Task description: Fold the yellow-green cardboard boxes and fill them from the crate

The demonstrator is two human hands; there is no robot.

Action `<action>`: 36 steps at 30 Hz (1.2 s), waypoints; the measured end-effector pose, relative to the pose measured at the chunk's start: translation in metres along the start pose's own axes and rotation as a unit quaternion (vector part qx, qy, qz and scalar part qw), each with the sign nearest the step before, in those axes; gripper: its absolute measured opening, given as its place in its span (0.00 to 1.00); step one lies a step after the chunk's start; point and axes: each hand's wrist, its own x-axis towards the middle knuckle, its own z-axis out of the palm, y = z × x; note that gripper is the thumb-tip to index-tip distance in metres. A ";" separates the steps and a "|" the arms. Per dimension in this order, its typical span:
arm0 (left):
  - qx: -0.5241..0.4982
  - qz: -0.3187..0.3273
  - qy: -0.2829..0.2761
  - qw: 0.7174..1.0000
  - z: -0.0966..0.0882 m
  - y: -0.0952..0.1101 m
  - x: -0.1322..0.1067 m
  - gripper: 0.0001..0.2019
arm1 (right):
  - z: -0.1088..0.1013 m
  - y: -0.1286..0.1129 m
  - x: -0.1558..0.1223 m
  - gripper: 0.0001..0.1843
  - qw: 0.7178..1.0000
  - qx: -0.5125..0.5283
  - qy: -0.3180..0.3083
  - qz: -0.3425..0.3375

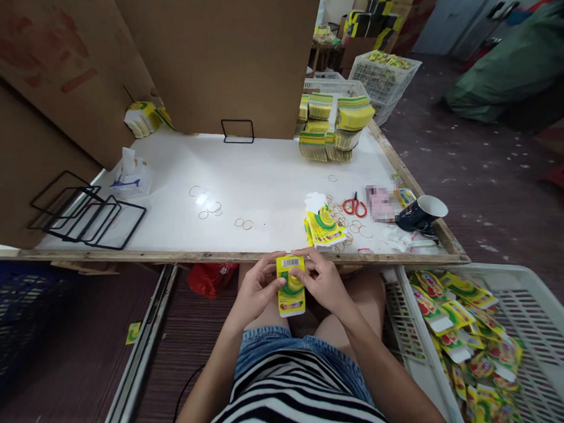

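Over my lap, just short of the worktop's near edge: one yellow packet (291, 287), upright, barcode end at the top, printed face toward me. Left grip (255, 290) is clamped on its left edge and right grip (325, 283) on its right edge, fingertips of both pinching near the top corners.

To my right, beside my knee: white crate (538, 300), with loose packets (460, 334) of the same kind heaped along its left side.

On the worktop (261, 169), near edge, just beyond my hands: small stack (325, 227) of the same packets, fanned slightly. Rubber bands (352, 227) are scattered round it, with more toward the middle. Red-handled scissors (354, 206) lie just right of the stack. Further right, a dark mug (420, 215) lies tipped on its side near the worktop's right rim.

Left side: black wire frames (88, 210) overlapping flat, with a tissue pack (131, 175) behind them.

Far right corner: banded bundles (334, 125) piled up. Cardboard wall (223, 52) closes off the back, with a small wire stand (238, 131) at its foot.
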 end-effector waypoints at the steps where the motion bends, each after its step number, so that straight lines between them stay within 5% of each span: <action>1: -0.010 0.003 -0.007 1.000 0.002 0.000 0.000 0.23 | 0.000 0.000 -0.001 0.14 1.000 -0.005 0.021 -0.010; 5: -0.019 0.017 -0.031 0.999 0.016 -0.002 0.002 0.23 | -0.012 -0.003 -0.011 0.12 0.995 -0.015 0.084 -0.044; 8: -0.005 0.010 -0.030 0.999 0.020 -0.004 0.004 0.28 | -0.054 -0.010 -0.033 0.11 0.978 -0.084 0.180 -0.071; 9: 0.002 0.007 -0.022 1.000 0.019 -0.005 0.005 0.29 | -0.074 -0.012 -0.042 0.11 0.948 -0.144 0.270 -0.086; 11: 0.018 0.004 0.000 1.000 0.015 -0.008 0.007 0.28 | -0.114 -0.014 -0.057 0.13 0.845 -0.303 0.431 -0.091; 13: 0.037 0.002 0.023 0.999 0.012 -0.011 0.010 0.24 | -0.142 -0.011 -0.062 0.17 0.795 -0.393 0.455 -0.072; 16: 0.058 -0.002 0.020 0.998 0.015 -0.014 0.014 0.21 | -0.142 0.008 -0.042 0.23 0.842 -0.366 0.389 -0.071; 19: 0.083 -0.003 -0.014 0.996 0.019 -0.015 0.013 0.20 | -0.107 0.042 0.004 0.26 0.909 -0.299 0.289 -0.023; 23: 0.118 -0.012 0.011 0.993 0.009 -0.015 0.005 0.20 | -0.068 0.081 0.057 0.32 0.915 -0.304 0.253 0.081; 26: 0.125 -0.025 0.049 0.991 -0.005 -0.017 -0.002 0.22 | -0.060 0.093 0.069 0.28 0.922 -0.301 0.211 0.120; 36: 0.115 -0.034 0.061 0.991 -0.009 -0.027 0.005 0.22 | -0.064 0.087 0.055 0.17 0.921 -0.118 0.357 0.100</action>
